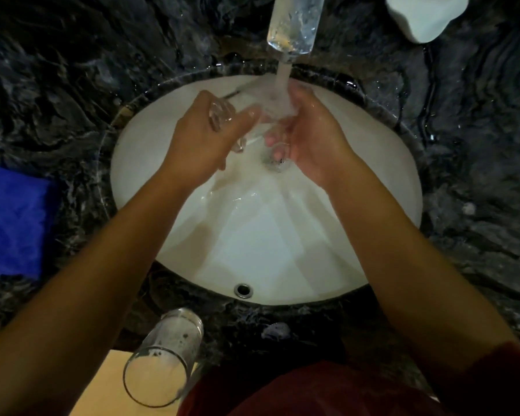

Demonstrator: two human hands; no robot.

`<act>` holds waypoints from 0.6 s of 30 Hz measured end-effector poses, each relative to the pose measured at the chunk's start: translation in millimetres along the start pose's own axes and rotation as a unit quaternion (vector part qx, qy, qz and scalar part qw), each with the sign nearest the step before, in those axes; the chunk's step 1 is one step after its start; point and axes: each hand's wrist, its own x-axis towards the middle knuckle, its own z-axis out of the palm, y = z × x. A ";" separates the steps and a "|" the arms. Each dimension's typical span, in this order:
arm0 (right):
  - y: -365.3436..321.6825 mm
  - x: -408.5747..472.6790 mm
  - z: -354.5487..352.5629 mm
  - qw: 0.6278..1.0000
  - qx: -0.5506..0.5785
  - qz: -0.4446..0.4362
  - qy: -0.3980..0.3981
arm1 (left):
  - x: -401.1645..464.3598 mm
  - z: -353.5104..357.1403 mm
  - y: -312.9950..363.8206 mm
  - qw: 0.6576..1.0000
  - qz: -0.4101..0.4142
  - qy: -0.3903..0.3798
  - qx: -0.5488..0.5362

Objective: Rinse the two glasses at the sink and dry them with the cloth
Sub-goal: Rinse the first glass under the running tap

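Note:
Over the white sink basin, both my hands hold a clear glass lying sideways under the stream from the faucet. My left hand grips the thick base end of the glass. My right hand curls around the rim end, where the water hits. A second clear glass with soapy specks stands on the counter's front edge, left of my body. The blue cloth lies on the dark counter at the far left.
The dark marble counter surrounds the basin and is wet with droplets. A white ceramic object sits at the back right. The drain shows below my hands, and an overflow hole is at the basin's near wall.

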 end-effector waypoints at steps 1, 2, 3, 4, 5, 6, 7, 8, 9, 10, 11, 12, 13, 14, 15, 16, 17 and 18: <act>1.7 -4.2 -0.6 0.999 -0.033 -0.010 -0.014 | -0.7 -1.8 2.5 0.999 -0.039 -0.013 -0.026; 4.5 -8.9 -1.3 0.996 -0.087 -0.019 -0.013 | -1.1 -3.4 5.1 0.995 -0.079 -0.037 -0.042; 8.0 -13.7 -0.3 0.989 -0.147 -0.027 -0.006 | -2.7 -6.5 7.1 0.990 -0.117 -0.067 -0.048; 11.6 -18.5 0.6 0.982 -0.188 -0.035 0.003 | -4.1 -10.3 7.4 0.984 -0.143 -0.097 -0.046; 14.8 -23.4 0.8 0.979 -0.199 -0.038 0.007 | -5.6 -13.5 6.6 0.979 -0.153 -0.126 -0.042; 16.0 -27.5 1.7 0.981 -0.191 -0.036 0.004 | -6.4 -17.1 4.1 0.977 -0.146 -0.149 -0.046; 15.1 -31.5 2.7 0.983 -0.181 -0.031 -0.003 | -7.8 -20.1 1.4 0.975 -0.135 -0.167 -0.064; 13.2 -35.3 2.3 0.983 -0.180 -0.020 -0.007 | -9.4 -21.4 -3.0 0.971 -0.127 -0.180 -0.096; 10.3 -38.5 2.9 0.981 -0.191 -0.009 -0.014 | -11.4 -23.0 -6.1 0.963 -0.124 -0.195 -0.137; 7.5 -41.6 4.3 0.978 -0.208 0.004 -0.025 | -12.9 -23.9 -9.3 0.953 -0.126 -0.214 -0.174; 4.8 -44.0 6.1 0.973 -0.227 0.015 -0.037 | -14.1 -23.1 -11.3 0.942 -0.133 -0.232 -0.201; 2.3 -47.6 8.7 0.967 -0.250 0.020 -0.043 | -16.8 -21.8 -11.4 0.936 -0.136 -0.244 -0.216; -1.2 -51.0 12.0 0.961 -0.275 0.013 -0.038 | -19.0 -20.0 -9.2 0.932 -0.134 -0.250 -0.227; -5.6 -52.8 14.8 0.952 -0.305 -0.003 -0.022 | -18.8 -18.5 -7.0 0.931 -0.129 -0.249 -0.236; -11.2 -58.0 17.9 0.939 -0.343 -0.028 0.003 | -21.0 -17.9 -4.0 0.930 -0.126 -0.241 -0.247; -16.7 -64.6 19.5 0.920 -0.385 -0.059 0.032 | -24.5 -17.8 -1.5 0.928 -0.134 -0.227 -0.264; -21.8 -70.6 18.8 0.898 -0.426 -0.093 0.063 | -27.0 -17.5 -0.5 0.920 -0.156 -0.214 -0.289; -28.0 -78.8 17.3 0.874 -0.459 -0.129 0.093 | -30.8 -18.2 0.6 0.908 -0.180 -0.203 -0.320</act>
